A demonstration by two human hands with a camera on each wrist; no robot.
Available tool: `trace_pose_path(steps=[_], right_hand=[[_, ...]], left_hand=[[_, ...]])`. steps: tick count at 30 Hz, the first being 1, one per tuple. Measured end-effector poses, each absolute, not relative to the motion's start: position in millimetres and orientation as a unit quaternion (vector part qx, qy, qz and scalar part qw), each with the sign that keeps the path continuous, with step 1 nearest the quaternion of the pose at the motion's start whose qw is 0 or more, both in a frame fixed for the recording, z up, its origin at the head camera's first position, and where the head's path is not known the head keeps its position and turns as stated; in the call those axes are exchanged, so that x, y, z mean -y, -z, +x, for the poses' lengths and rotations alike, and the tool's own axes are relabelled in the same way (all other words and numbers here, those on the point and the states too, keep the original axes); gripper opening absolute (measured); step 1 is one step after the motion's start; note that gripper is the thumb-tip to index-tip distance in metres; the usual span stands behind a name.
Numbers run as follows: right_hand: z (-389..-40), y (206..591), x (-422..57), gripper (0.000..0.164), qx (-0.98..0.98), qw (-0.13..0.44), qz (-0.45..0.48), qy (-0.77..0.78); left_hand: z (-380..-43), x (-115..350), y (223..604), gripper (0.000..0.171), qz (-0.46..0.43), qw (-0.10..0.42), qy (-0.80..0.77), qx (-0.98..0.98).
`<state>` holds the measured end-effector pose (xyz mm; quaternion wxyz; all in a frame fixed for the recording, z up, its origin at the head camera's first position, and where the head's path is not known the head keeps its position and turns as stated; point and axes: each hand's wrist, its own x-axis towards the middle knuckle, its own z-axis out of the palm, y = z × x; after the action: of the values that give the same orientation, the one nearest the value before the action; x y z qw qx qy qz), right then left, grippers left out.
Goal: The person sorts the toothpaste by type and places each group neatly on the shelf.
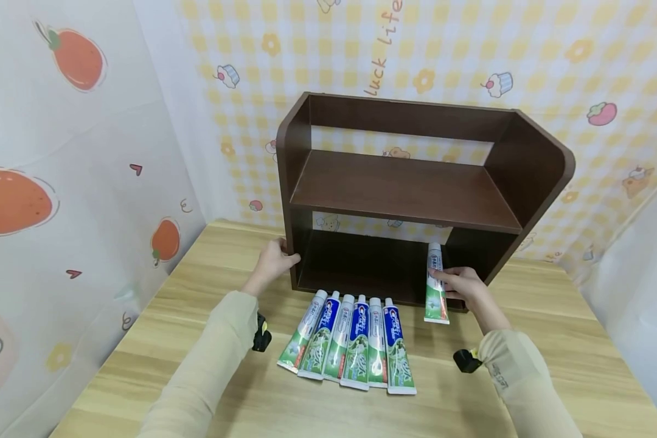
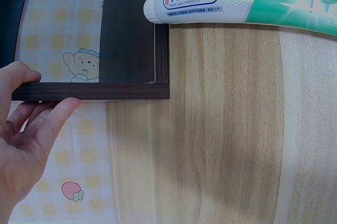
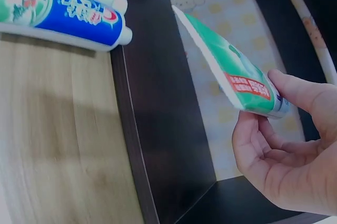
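Note:
My right hand [image 1: 462, 285] pinches a white and green toothpaste tube [image 1: 435, 289] between thumb and fingers, at the right end of the lower compartment of a dark brown shelf [image 1: 405, 188]. The tube's cap points up and back, its flat crimped end toward me; the right wrist view shows that green end [image 3: 231, 71] tilted over the shelf floor. My left hand [image 1: 274, 264] grips the front edge of the shelf's left side panel [image 2: 95, 91], thumb on one face and fingers on the other.
Several toothpaste tubes [image 1: 347, 344], blue-green and white-green alternating, lie fanned side by side on the wooden table [image 1: 449, 401], caps at the shelf's front edge. A yellow checked cloth [image 1: 230, 152] hangs behind the shelf. The upper shelf board [image 1: 405, 185] overhangs the lower compartment.

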<state>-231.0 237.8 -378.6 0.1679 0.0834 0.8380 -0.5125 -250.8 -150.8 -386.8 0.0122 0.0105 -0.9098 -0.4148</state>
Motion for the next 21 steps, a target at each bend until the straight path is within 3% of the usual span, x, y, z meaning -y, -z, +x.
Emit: trace_pose_path(steps=[21], right_hand=[[-262.0,403.9,-248.2,0.057,-0.827,0.163,0.116,0.526]], left_hand=[[-251.5,151.1,390.1,0.032,0.016,0.013,0.417,0.909]])
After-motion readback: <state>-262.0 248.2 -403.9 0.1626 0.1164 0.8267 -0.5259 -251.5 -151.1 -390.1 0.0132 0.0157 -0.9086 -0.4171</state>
